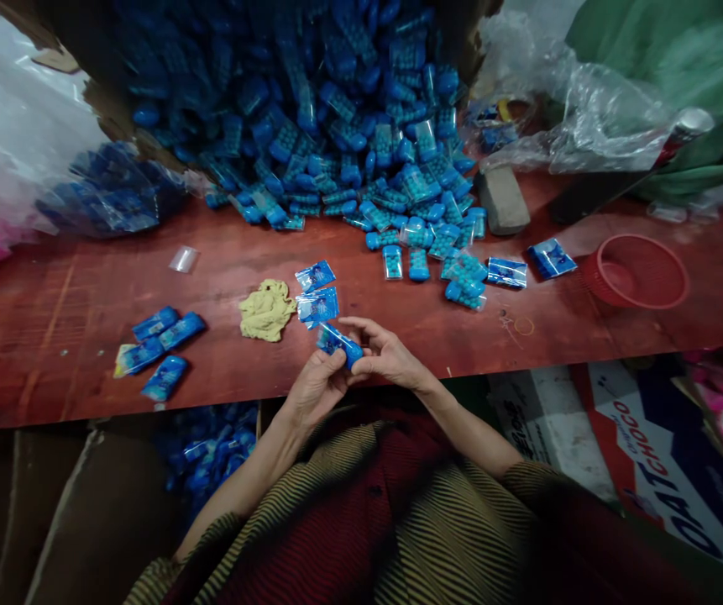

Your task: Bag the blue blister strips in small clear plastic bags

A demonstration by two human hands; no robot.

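Observation:
Close to the table's front edge, my left hand (320, 382) and my right hand (390, 357) both grip one small blue-capped candy container (339, 343) with a printed blue label on it. The left thumb presses on its side, and the right fingers close round its capped end. Just beyond lie two flat blue printed wrappers (316, 307), one behind the other. To their left sits a crumpled lump of yellowish putty-like material or cloth (266, 311). Several labelled blue containers (165, 378) rest in a group farther left.
A large heap of blue-capped containers with blue beads (336, 151) spills from a carton at the back. A grey block (503, 199), a dark bottle-like object (626, 181) and a red plastic basket (597, 277) stand right. Two blue packets (507, 272) lie nearby.

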